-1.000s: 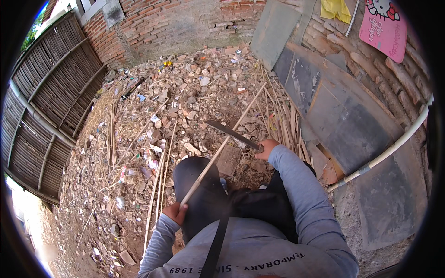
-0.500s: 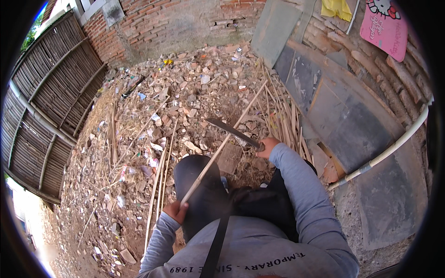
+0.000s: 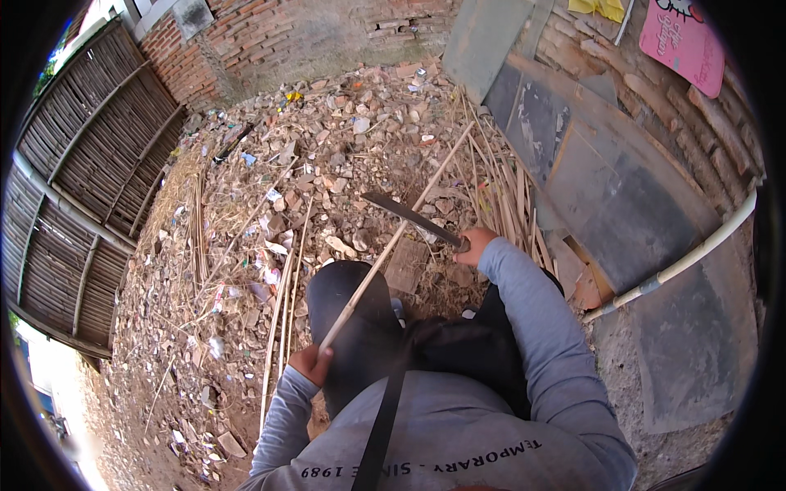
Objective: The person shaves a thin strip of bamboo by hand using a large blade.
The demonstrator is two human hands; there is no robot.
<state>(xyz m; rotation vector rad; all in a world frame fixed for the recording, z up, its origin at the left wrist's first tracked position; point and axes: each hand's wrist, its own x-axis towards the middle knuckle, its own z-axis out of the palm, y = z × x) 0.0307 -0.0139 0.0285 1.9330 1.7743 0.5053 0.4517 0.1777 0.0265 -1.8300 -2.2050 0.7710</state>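
A long split bamboo strip slants from my lap up and to the right over the rubble. Its near end is gripped in my left hand, beside my left knee. My right hand is closed round the handle of a machete, whose dark blade points left and lies across the strip near its middle. Whether the edge touches the bamboo, I cannot tell. Below the blade, a flat brown block rests on the ground between my knees.
Several bamboo strips lie left of my knee, and a bundle of strips lies at the right. Dark panels lean on the right wall above a white pipe. A bamboo fence stands at the left; broken rubble covers the ground.
The machete and my right hand have shifted slightly up along the strip. My left hand keeps its hold, and the view has tilted a little.
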